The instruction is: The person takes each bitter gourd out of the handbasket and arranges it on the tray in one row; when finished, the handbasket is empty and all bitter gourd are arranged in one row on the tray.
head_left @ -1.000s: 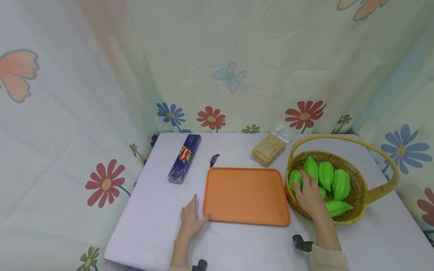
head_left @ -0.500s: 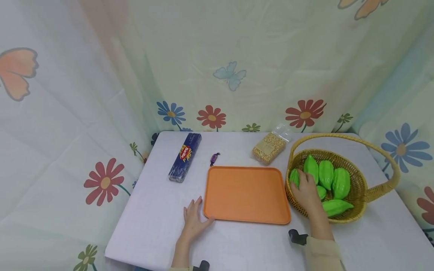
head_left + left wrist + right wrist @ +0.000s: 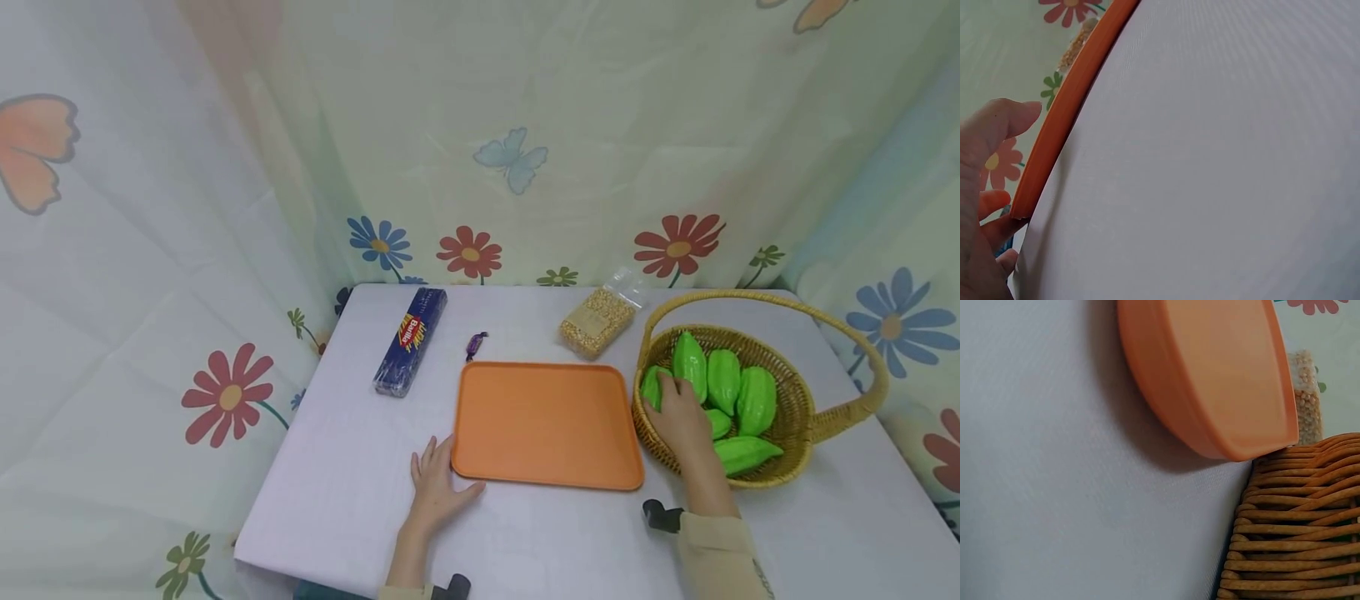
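Note:
In the head view my left hand (image 3: 435, 493) is at the near left corner of the orange tray (image 3: 547, 425), fingers spread along its left edge. The left wrist view has the thumb (image 3: 1013, 119) raised beside the tray rim (image 3: 1054, 137) and fingertips close to its corner. My right hand (image 3: 684, 423) reaches into the wicker basket (image 3: 798, 433), its fingers and thumb around the leftmost green star fruit (image 3: 654, 385). Several more green star fruits, such as the one (image 3: 756, 402) at the right, lie in the basket. The right wrist view does not show the hand.
Behind the tray lie a small purple wrapped candy (image 3: 476, 344) and a bag of yellow kernels (image 3: 600, 321). A blue Barilla pasta pack (image 3: 411, 342) lies back left. The basket's tall handle (image 3: 765, 296) arches up behind it, and its wall stands close to the tray's right side.
My right hand has lowered onto the leftmost star fruit, its fingers closing around it. My left hand has shifted slightly right along the tray corner. The tray and basket stay in place.

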`<state>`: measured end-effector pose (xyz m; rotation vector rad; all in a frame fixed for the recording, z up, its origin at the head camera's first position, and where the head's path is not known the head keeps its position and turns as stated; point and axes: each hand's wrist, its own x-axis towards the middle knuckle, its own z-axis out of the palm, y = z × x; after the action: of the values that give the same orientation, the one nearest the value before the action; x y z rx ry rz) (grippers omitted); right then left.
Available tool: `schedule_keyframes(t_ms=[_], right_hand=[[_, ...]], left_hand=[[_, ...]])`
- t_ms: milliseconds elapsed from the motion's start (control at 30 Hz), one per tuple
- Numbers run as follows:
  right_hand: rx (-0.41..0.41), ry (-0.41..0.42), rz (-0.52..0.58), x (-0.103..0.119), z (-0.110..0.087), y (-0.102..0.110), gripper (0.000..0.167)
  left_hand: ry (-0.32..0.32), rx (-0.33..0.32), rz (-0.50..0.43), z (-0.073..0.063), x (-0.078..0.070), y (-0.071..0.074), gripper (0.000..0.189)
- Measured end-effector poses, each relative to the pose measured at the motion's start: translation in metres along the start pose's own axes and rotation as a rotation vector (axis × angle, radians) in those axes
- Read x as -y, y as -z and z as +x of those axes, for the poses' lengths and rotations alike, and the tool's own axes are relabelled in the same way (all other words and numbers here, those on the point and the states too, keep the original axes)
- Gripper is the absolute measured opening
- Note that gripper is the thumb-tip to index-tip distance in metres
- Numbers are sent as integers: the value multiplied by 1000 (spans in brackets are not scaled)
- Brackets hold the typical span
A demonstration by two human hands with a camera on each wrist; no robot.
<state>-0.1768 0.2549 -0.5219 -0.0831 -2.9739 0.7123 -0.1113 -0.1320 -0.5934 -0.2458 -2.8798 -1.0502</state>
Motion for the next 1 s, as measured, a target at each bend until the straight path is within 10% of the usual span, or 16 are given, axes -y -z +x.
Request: schedule_keyframes(t_ms=[1000], right_hand=[[-55, -83, 215, -4, -3, -5, 61]], left_hand=[[-12, -16, -15, -5, 2, -1, 80]])
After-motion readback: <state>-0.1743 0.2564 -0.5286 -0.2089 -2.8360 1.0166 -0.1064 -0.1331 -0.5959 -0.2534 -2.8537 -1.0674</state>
